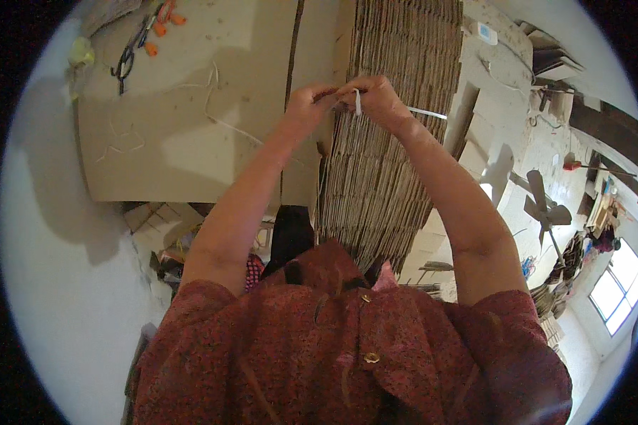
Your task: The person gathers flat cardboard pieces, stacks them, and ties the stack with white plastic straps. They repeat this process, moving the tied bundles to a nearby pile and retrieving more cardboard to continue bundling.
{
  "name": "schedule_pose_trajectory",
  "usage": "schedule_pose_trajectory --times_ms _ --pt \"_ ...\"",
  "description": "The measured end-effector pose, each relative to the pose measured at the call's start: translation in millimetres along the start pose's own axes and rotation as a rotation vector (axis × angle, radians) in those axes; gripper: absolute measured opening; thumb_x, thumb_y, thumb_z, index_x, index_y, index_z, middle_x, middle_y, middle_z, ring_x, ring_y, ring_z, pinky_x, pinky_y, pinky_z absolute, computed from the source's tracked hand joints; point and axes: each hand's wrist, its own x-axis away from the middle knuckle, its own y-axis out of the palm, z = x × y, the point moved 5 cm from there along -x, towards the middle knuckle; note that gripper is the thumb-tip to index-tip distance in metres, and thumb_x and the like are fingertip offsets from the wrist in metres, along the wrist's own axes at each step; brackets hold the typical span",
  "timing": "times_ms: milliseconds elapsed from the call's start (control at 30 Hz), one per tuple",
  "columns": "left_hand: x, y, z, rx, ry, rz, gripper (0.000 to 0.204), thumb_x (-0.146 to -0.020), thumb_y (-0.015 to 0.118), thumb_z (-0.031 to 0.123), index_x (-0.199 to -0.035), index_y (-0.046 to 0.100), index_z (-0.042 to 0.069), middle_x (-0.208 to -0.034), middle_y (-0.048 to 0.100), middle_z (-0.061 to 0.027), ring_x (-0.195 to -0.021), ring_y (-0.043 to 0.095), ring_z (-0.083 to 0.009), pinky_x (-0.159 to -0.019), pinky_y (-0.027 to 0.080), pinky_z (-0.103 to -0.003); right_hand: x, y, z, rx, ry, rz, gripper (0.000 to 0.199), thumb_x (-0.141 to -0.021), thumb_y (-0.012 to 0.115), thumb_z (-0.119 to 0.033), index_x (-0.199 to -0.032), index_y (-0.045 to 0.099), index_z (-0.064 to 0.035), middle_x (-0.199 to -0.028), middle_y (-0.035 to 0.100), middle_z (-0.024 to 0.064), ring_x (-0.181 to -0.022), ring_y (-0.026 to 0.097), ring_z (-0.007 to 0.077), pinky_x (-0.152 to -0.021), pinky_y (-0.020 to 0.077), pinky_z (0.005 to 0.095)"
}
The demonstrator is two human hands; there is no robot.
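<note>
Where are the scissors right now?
In the head view, the scissors lie at the upper left on the flat cardboard sheet, beside some small orange pieces, well to the left of both hands working at the cardboard stack.

Bare tabletop point(191, 142) lies open to the left; stacked cardboard point(390, 106) blocks the right; scissors point(124, 64) far off.
</note>
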Motion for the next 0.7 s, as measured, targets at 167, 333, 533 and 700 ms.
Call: schedule_pose_trajectory --times_ms 167,333,533,700 --pt "1.9 9.0 10.9 0.127 0.006 0.003 0.02 -0.08 0.056 0.016 -0.09 0.059 -0.001 -0.079 0.06 -0.004 -0.073 0.053 -0.0082 -0.066 0.044 -0.023 -5.8 -1.5 -2.0 0.454 -0.497 0.127 0.012 -0.067 0.054 -0.002 -0.077 0.06 -0.0035 -0.072 0.057 0.0096 -0.064 0.056 0.0228 -0.056 0.0455 0.0314" --pt "-1.9 10.3 -7.8 0.165 0.034 0.056 0.017 -0.08 0.054 0.011 -0.092 0.059 0.0 -0.085 0.06 -0.0041 -0.077 0.053 -0.0093 -0.069 0.045 -0.025 -2.6 14.4 -18.5 0.889 -0.568 0.238 0.011 -0.066 0.056 -0.009 -0.077 0.053 -0.0082 -0.076 0.054 0.0091 -0.07 0.057 0.0291 -0.058 0.0481 0.0382" --pt "-2.7 11.6 -11.8 0.447 0.023 0.004 0.021 -0.082 0.053 0.011 -0.097 0.058 -0.002 -0.087 0.06 -0.0043 -0.08 0.056 -0.0118 -0.073 0.046 -0.026 1.8 7.6 -12.5 0.833 -0.552 0.42 0.009 -0.068 0.057 -0.012 -0.075 0.052 -0.0094 -0.073 0.052 0.0086 -0.07 0.057 0.0276 -0.056 0.048 0.0372" --pt "-12.6 4.2 -10.5 0.288 -0.017 -0.169 0.021 -0.082 0.054 0.012 -0.098 0.058 -0.001 -0.086 0.06 -0.0045 -0.077 0.056 -0.0118 -0.071 0.047 -0.025 3.3 2.9 -10.2 0.771 -0.572 0.391 0.008 -0.07 0.058 -0.015 -0.074 0.054 -0.0091 -0.074 0.052 0.0082 -0.067 0.056 0.0289 -0.055 0.046 0.038"
